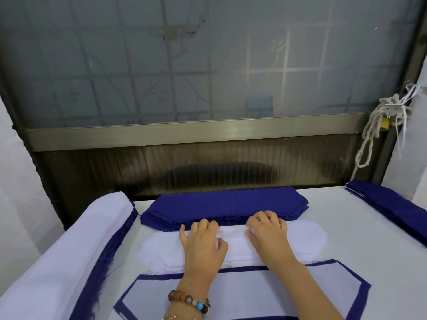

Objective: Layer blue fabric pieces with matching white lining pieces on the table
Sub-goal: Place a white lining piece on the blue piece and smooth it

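Two pinches with curled fingers, left hand (203, 245) and right hand (268, 234), on the top sheet of the long, round-ended white lining stack (305, 239) mid-counter (346, 227), just beside the frayed deep-blue fabric stack (226, 202) behind, blue-bordered layered piece (254, 292) nearer.

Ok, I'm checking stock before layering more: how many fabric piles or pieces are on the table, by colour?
Blue-only piles: 2
White-only pile: 1
White-on-blue layered sets: 2
Total: 5
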Demonstrator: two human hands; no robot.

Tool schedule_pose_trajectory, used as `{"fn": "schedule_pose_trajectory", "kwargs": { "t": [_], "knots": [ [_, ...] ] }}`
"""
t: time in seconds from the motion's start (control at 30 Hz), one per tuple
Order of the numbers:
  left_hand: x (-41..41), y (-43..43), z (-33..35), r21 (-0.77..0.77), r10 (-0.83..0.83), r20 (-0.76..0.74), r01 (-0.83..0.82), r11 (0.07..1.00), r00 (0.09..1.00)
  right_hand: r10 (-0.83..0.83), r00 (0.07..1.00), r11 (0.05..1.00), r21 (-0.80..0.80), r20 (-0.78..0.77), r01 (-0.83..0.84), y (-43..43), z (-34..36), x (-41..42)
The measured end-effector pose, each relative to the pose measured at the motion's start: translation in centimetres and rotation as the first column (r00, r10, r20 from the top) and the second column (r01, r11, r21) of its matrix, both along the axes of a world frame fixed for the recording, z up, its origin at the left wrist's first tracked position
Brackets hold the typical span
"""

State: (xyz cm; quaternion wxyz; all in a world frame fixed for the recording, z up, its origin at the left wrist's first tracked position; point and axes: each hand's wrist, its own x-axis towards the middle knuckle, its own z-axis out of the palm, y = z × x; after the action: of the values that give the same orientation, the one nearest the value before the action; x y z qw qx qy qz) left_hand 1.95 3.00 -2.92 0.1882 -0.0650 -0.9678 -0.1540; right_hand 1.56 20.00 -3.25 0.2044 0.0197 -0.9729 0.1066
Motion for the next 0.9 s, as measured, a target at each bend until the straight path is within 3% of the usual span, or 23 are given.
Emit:
{"fn": "schedule_pose_trajectory", "kwargs": {
  "t": [0.23,0.5,0.67,0.8,0.9],
  "knots": [
    [-0.1,-2.3,0.4,-0.037,0.296,0.119,-0.293,0.955,0.948,-0.24,0.964,0.964,-0.089,0.111,0.25,3.3,1.2,1.0],
    [-0.3,-6.3,0.5,0.085,0.523,0.219,-0.55,0.831,0.824,-0.567,0.81,0.805,-0.109,0.149,0.583,5.6,1.2,1.3],
    [-0.5,-7.3,0.2,0.18,0.583,0.186,-0.61,0.771,0.791,-0.674,0.71,0.703,-0.117,0.205,0.701,6.5,1.0,1.4],
    [-0.4,-7.3,0.1,0.277,0.574,0.065,-0.568,0.775,0.816,-0.728,0.658,0.642,-0.145,0.195,0.753,6.6,0.7,1.2],
    [-0.5,-7.4,0.0,0.282,0.553,0.089,-0.554,0.783,0.828,-0.738,0.653,0.631,-0.169,0.169,0.757,6.8,0.4,1.1]
  ]
}}
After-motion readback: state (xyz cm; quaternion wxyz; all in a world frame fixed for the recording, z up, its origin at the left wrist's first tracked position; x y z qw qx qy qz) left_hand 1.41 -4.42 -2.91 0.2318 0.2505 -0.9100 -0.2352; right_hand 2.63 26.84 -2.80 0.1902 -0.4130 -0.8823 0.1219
